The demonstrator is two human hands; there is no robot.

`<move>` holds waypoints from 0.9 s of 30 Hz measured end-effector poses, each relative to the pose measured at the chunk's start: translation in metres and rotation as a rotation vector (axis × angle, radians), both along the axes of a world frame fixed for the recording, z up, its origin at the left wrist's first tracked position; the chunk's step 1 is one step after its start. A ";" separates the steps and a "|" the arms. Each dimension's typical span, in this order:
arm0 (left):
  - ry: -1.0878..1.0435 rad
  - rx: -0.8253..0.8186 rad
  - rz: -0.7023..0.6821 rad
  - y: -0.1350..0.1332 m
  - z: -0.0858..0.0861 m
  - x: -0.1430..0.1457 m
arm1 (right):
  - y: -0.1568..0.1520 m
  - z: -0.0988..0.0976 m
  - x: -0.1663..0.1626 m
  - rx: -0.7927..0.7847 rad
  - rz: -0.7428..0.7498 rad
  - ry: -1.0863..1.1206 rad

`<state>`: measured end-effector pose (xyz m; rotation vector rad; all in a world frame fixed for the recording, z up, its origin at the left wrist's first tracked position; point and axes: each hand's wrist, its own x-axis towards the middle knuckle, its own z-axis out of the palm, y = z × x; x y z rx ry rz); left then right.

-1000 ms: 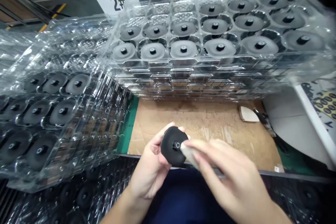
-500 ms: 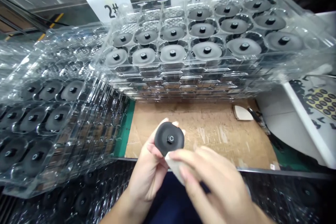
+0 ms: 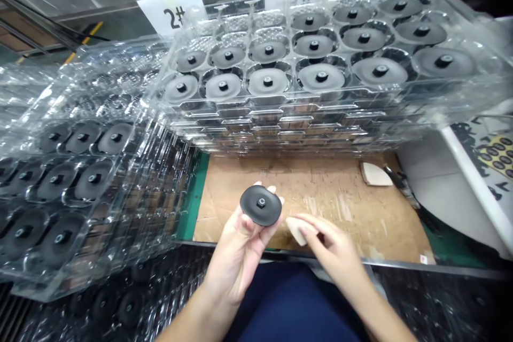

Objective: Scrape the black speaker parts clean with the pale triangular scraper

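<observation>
My left hand is closed around the edge of a black, rounded disc-shaped part, holding it up over the cardboard. A short stud with a light, nut-shaped tip stands at the disc's centre. To its right, my right hand pinches a small cream-white pad between thumb and fingers. The pad's thin edge points towards the disc, with a gap between the two. What the pad is made of I cannot tell.
A stack of clear plastic trays holding similar black parts stands behind the cardboard. Another tray stack is at the left. A second cream pad lies near a dark-handled tool. Yellow stickers lie at far right.
My right hand has drawn back to the right with the pad, away from the disc's lower edge. The disc has tilted in my left hand.
</observation>
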<state>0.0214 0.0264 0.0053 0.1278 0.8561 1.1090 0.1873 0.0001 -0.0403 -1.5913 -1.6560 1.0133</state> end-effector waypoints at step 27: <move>0.103 0.054 -0.176 -0.008 0.013 -0.003 | 0.031 0.086 -0.004 0.338 0.443 0.196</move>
